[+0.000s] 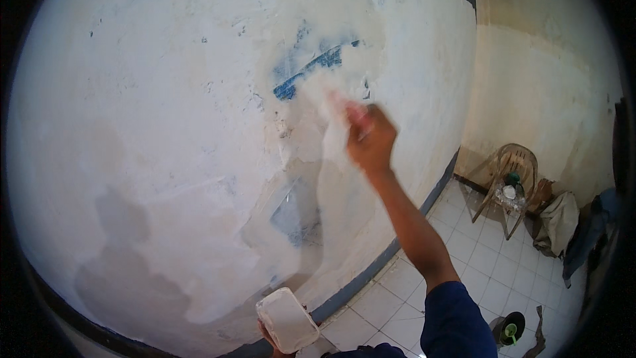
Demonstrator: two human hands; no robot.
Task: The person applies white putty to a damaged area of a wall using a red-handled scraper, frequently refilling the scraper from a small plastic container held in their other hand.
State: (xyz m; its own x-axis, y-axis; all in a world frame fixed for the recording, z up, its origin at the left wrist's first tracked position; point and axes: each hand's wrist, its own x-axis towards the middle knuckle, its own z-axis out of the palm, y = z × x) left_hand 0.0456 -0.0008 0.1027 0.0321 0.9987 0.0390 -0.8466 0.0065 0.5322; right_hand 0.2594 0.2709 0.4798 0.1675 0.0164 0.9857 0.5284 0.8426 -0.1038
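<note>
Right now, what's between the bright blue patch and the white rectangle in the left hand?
The head view shows stained wall there, with a grey patch and a shadow across it.

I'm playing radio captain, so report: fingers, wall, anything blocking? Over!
Right fingers grip blurred reddish tool near wall. Left fingers hold white rectangular piece, low. Wall patchy, blue patch showing. Chair stands off right, not in the way.

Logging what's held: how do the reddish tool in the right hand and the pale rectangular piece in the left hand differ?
The reddish tool is blurred; the pale rectangular piece is sharper. The tool is raised near the blue patch on the wall; the piece is low in the picture. Both are held, by the right hand and left hand respectively.
</note>
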